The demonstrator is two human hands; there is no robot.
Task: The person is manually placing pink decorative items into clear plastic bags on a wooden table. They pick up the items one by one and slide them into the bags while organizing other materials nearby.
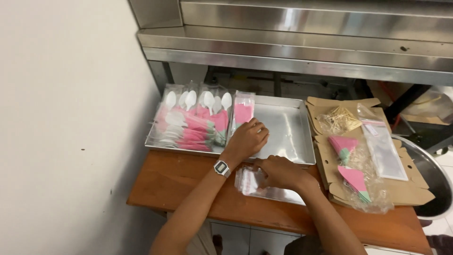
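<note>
1 view only — a head-worn camera, looking steeply down and forward over the wooden bench [188, 189]; it sits close, at arm's reach; a wall on the left, steel shelving [302, 42] ahead.

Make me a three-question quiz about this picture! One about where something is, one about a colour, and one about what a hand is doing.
1. Where is the wristwatch?
A. on the left arm
B. on the tray
C. in the cardboard box

2. What colour are the spoons?
A. black
B. white
C. blue

3. What is the right hand doing?
A. holding a spoon
B. hanging off the table
C. resting on clear bags

Answers: 1 A, it sits on the wrist behind the left hand. 2 B, their bowls show white in the packets. 3 C, the fingers press on the stack of clear bags at the tray's front edge.
</note>
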